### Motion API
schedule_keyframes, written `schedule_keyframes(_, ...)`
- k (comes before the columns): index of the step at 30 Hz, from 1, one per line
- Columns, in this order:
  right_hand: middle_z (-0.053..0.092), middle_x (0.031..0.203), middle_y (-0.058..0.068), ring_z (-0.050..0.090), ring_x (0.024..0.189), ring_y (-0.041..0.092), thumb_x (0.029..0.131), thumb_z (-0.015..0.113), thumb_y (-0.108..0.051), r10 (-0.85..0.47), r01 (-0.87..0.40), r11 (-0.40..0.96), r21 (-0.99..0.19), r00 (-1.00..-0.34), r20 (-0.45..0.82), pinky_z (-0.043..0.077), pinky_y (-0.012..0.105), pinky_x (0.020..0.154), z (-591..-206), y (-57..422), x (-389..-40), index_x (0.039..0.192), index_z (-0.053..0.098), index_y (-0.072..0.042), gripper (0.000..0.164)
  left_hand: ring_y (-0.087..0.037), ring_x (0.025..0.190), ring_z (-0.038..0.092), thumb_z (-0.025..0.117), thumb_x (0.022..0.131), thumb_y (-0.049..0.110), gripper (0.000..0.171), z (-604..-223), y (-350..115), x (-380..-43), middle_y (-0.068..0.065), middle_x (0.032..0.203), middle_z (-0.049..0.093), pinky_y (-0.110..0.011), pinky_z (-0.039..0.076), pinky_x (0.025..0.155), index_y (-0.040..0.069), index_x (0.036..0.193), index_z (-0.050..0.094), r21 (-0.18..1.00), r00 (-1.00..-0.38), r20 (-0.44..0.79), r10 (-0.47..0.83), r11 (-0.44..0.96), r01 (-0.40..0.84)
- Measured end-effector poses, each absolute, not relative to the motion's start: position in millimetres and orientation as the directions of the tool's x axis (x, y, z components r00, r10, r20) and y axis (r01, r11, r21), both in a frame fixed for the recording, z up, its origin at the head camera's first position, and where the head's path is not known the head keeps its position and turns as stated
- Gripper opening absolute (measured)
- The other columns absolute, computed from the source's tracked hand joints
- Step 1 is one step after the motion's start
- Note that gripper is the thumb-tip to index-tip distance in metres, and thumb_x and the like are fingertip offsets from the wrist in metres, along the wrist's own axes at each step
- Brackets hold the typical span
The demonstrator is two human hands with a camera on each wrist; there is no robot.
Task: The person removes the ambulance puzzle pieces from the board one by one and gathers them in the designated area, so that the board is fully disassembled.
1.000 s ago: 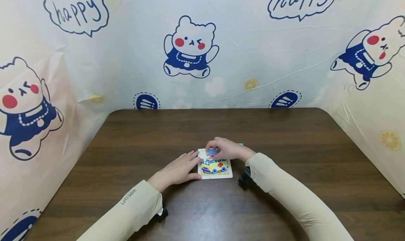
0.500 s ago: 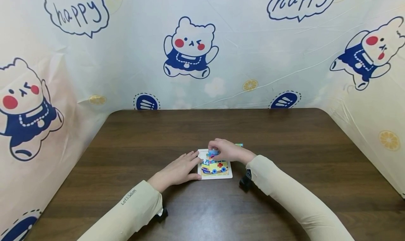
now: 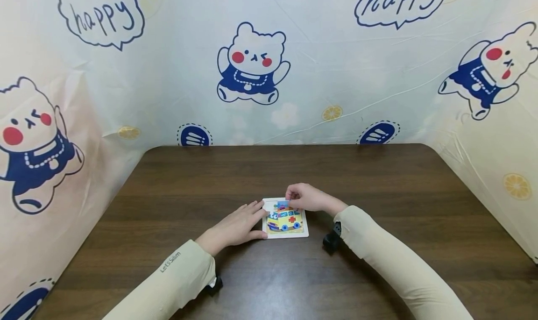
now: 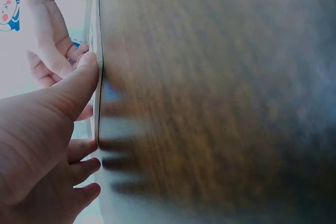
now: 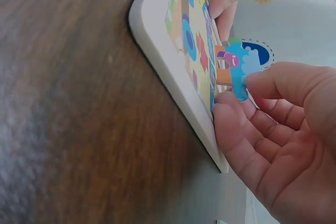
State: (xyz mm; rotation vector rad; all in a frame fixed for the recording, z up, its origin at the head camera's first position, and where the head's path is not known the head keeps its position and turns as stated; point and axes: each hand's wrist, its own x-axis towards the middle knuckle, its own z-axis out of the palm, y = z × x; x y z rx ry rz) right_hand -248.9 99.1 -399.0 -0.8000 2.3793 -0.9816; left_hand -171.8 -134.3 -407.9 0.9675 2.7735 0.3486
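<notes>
A white-framed jigsaw puzzle board (image 3: 287, 236) with a yellow ambulance picture lies flat at the middle of the table. My left hand (image 3: 237, 224) rests along its left side, fingers stretched out, thumb at the near left corner; in the left wrist view the thumb (image 4: 79, 85) touches the board's edge. My right hand (image 3: 313, 199) is over the board's far right part. Its thumb and fingers pinch a blue puzzle piece (image 5: 248, 59) with pink and orange print, which stands tilted up from the board in the right wrist view. The piece's right end is hidden by the fingers.
The brown wooden table (image 3: 201, 170) extends around the board on all sides. A patterned cloth (image 3: 319, 77) with bears hangs behind it. Dark wrist cameras are on both forearms, the right one (image 3: 332, 240) low over the table.
My right hand has shifted to the right along the blue piece, so more of the piece shows. It now covers where a loose green-blue piece showed earlier. My left hand has stayed still.
</notes>
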Motion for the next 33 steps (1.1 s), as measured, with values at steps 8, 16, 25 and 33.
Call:
schedule_keyframes(8,0.057,0.075,0.005,0.053,0.063,0.018,0.091,0.057,-0.006,-0.661,-0.307,0.554,-0.774,-0.728,-0.185,0.048,0.029,0.057,-398.4,100.7,-248.4,0.085,0.053,-0.005,0.007,-0.034,0.131,0.027,0.057,0.087,0.046,0.057,-409.1,-134.1,-172.5,-0.019,0.143,0.033,-0.048,0.024,0.104,0.009,0.13,0.049,0.274,-0.769,-0.091,0.633,0.758,0.592)
schedule_keyframes(16,0.057,0.079,0.003,0.052,0.064,0.016,0.089,0.058,-0.005,-0.717,-0.341,0.499,-0.797,-0.679,-0.158,0.045,0.026,0.056,-400.6,102.7,-250.9,0.083,0.052,-0.007,0.009,-0.034,0.132,0.027,0.058,0.087,0.045,0.057,-407.8,-133.8,-171.8,-0.019,0.143,0.032,-0.048,0.023,0.104,0.009,0.13,0.049,0.288,-0.772,-0.096,0.628,0.76,0.583)
schedule_keyframes(25,0.059,0.078,0.005,0.052,0.062,0.017,0.088,0.058,-0.005,-0.73,-0.354,0.491,-0.796,-0.666,-0.154,0.044,0.026,0.054,-401.4,102.7,-252.7,0.082,0.052,-0.007,0.009,-0.035,0.132,0.027,0.058,0.087,0.045,0.057,-407.2,-134.0,-171.5,-0.019,0.143,0.032,-0.049,0.024,0.104,0.008,0.13,0.049,0.288,-0.769,-0.093,0.632,0.757,0.587)
schedule_keyframes(33,0.06,0.076,0.005,0.051,0.061,0.017,0.091,0.057,-0.007,-0.705,-0.324,0.5,-0.803,-0.69,-0.161,0.043,0.026,0.055,-400.3,103.4,-250.7,0.084,0.051,-0.006,0.009,-0.035,0.131,0.027,0.058,0.087,0.044,0.057,-407.3,-134.0,-171.6,-0.019,0.143,0.032,-0.048,0.023,0.104,0.008,0.13,0.049,0.287,-0.769,-0.094,0.632,0.757,0.587)
